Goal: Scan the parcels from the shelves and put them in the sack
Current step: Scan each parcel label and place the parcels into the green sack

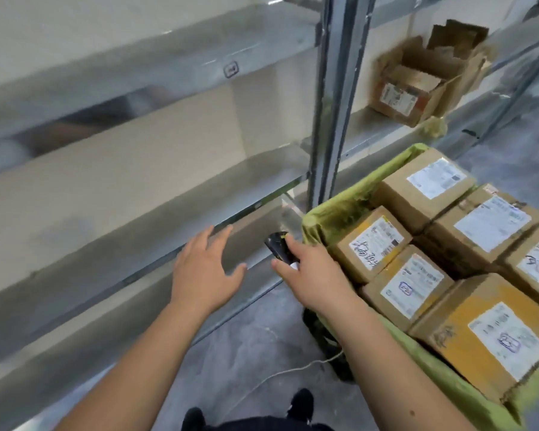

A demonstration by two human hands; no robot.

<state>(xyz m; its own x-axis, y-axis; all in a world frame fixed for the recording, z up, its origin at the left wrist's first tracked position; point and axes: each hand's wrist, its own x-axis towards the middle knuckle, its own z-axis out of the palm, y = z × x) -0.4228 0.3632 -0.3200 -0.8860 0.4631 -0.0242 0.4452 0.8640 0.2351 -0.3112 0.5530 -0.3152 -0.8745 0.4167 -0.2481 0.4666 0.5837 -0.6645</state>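
Observation:
My right hand [311, 272] grips a black handheld scanner [279, 248], held just left of the green sack [333, 209]. The sack stands open on the right and holds several brown cardboard parcels [411, 287] with white labels facing up. My left hand [207, 269] is empty with its fingers spread, hovering in front of the edge of a low metal shelf [156, 213]. The shelf levels in front of me show no parcels. A torn, open cardboard box [417, 85] sits on the shelf of the bay to the right.
A grey metal upright [333, 98] divides the two shelf bays. The floor is grey concrete, with a thin white cord [293, 368] trailing by the sack's base. My dark shoes [299, 402] show at the bottom.

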